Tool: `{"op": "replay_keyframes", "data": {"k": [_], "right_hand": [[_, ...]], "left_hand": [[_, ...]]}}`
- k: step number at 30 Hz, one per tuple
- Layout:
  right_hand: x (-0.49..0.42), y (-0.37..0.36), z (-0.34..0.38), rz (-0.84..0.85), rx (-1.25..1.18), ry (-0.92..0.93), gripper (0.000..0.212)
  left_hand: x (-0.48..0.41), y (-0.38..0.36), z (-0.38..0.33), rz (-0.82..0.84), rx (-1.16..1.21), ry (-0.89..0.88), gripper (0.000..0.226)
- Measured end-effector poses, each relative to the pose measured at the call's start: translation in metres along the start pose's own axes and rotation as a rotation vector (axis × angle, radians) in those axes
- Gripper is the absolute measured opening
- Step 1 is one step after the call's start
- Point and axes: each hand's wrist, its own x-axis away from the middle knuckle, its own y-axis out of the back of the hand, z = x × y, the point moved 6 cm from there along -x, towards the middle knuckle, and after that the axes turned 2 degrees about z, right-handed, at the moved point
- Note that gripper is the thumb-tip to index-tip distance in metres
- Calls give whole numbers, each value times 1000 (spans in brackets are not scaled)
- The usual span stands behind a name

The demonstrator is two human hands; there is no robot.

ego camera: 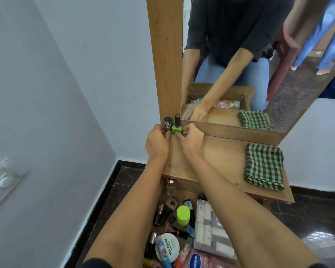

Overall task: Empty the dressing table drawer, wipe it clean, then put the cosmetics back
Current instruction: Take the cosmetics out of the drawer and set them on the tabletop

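Note:
Both my hands reach to the far left corner of the wooden dressing table top [217, 157], by the mirror frame. My left hand [158, 144] closes its fingers on a small dark-capped bottle [167, 122]. My right hand [190, 142] pinches a green nail polish bottle [177, 128] with a black cap, standing upright on the top. Below my arms the open drawer [159, 192] holds several cosmetics: a lime-green capped bottle [183, 214], a round white nail polish remover tub [167, 246], a pink Vaseline bottle [199, 260] and a clear zip pouch [211, 229].
A folded green checked cloth [264, 167] lies on the right side of the table top. The mirror [249, 60] stands behind, with a wooden frame post [165, 55] at its left. A grey wall with a switch plate [5, 178] is on the left.

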Motion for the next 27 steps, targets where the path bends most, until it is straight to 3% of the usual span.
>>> {"op": "replay_keyframes", "data": {"k": [10, 15, 22, 27], "right_hand": [[-3, -3, -4, -1, 71, 6, 22], [4, 15, -2, -44, -59, 31, 21], [55, 35, 9, 192, -291, 75, 21], [130, 52, 15, 259, -195, 267, 9]], "left_hand": [[4, 3, 1, -6, 32, -10, 21], [10, 10, 5, 19, 149, -6, 19], [53, 43, 14, 79, 226, -69, 15], [113, 70, 25, 51, 274, -121, 6]]}}
